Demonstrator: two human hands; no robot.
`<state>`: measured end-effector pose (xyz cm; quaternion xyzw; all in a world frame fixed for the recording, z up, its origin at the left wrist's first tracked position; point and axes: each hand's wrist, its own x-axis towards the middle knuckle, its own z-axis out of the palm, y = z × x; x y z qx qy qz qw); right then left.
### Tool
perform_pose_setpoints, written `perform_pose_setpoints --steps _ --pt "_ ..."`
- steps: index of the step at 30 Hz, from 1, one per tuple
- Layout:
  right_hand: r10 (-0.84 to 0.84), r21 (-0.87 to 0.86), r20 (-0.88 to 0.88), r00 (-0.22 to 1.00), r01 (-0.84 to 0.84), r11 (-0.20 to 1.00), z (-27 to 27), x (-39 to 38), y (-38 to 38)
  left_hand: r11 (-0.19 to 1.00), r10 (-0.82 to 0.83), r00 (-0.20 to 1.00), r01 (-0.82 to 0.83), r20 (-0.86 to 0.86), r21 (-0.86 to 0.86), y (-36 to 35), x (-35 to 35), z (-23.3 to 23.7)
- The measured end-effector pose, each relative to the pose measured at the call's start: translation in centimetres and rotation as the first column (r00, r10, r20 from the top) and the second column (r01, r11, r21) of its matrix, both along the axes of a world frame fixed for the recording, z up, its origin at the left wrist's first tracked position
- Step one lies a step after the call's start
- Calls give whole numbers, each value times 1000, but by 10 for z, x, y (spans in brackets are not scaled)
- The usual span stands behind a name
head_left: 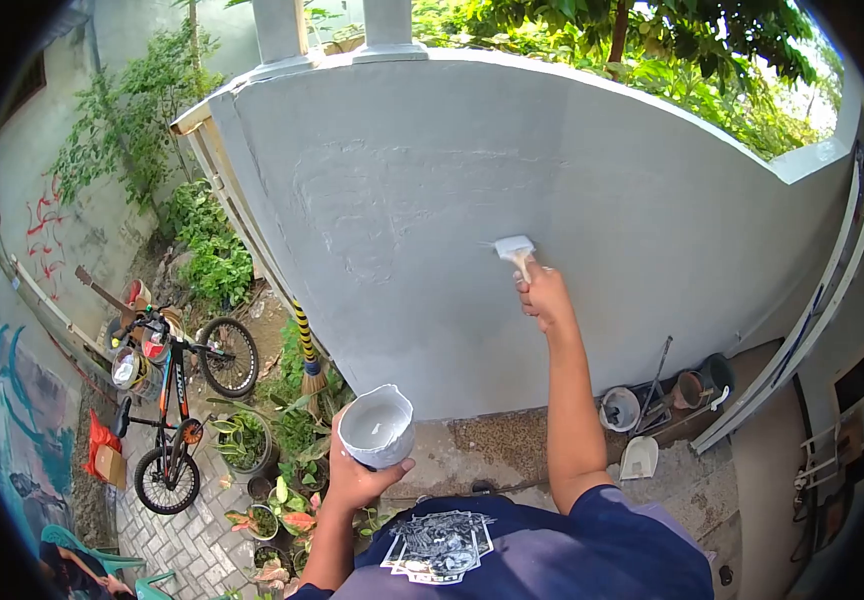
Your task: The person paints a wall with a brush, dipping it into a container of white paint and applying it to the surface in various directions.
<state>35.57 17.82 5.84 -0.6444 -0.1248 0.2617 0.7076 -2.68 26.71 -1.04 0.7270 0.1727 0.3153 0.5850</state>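
Observation:
My right hand is closed round the handle of a paintbrush, whose bristles touch the grey wall in front of me. Pale paint covers the brush head. Low on the left, my left hand grips a paint cup with a jagged rim and paint-smeared sides. Some light paint shows inside it. Parts of the wall look darker and wet around the brush, and rough raised patches mark its left half.
A bicycle stands on the paving at left, near buckets and potted plants. A broom leans at the wall's left end. Buckets and a white dustpan sit at the wall's right foot. Someone sits on a green chair, bottom left.

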Motion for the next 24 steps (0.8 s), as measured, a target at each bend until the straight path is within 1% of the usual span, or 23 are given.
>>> perform_pose_setpoints --steps 1,3,4,6,7,8,9,10,11,12,13,14,15,16,17,18,19,20,22,23,24 --pt "-10 36 63 998 8 999 26 -10 -4 1000 -9 1000 9 4 29 2 2 3" --pt "-32 236 150 988 -5 972 70 -28 -13 1000 3 1000 -3 16 3 5 5 10" --pt "-15 229 146 989 -19 973 86 -33 -15 1000 -4 1000 4 15 -23 4 5 11" --pt "-129 476 278 952 -20 879 106 -35 -9 999 18 1000 -18 -2 -42 7 6 10" --pt "-119 481 277 954 -30 876 102 -32 -4 1000 4 1000 -4 9 -14 10 8 9" --pt "-110 437 254 961 -13 899 90 -25 4 1000 -12 1000 12 19 14 11 10 8" --pt "-104 389 230 968 6 921 73 -18 11 1000 -15 1000 14 22 11 11 11 7" --pt "-59 277 181 982 7 961 40 -7 20 1000 -8 1000 8 20 13 10 10 7" --pt "-21 159 130 991 0 987 -7 5 30 999 -14 1000 14 11 29 10 11 7" --pt "-62 23 133 989 60 998 -67 15 37 999 -21 1000 21 3 43 10 11 7" --pt "-135 -55 302 944 159 986 -151 30 43 999 -18 1000 18 4 38 11 9 7" --pt "-160 -95 410 898 217 972 -223 32 36 999 -30 1000 29 10 40 11 7 7" --pt "-144 -187 236 961 191 964 -269 20 20 998 -41 999 41 18 41 11 6 7" --pt "-108 -407 2 994 99 908 -259 -16 -8 998 -54 998 53 21 37 10 4 5" --pt "-170 -456 -181 969 70 887 -301 -29 -31 998 -55 998 55 12 22 9 -1 2" --pt "-280 -574 -241 929 96 813 -365 -38 -58 998 -54 998 54 -17 43 10 -6 -3" --pt "-284 -570 -352 892 36 821 -389 -64 -93 996 -59 997 62 -45 65 10 -10 -7" --pt "-358 -580 -413 837 61 812 -423 -83 -126 995 -77 995 80 -55 52 6 -13 -10" --pt "-471 -567 -544 695 110 817 -425 -126 -181 999 -39 998 37 -52 -31 -2 -19 -14" --pt "-488 -578 -550 678 113 809 -421 -141 -200 997 -30 998 27 -53 -66 -6 -21 -13" --pt "-513 -604 -517 685 133 786 -408 -156 -216 996 -48 996 42 -70 -79 -8 -22 -16"
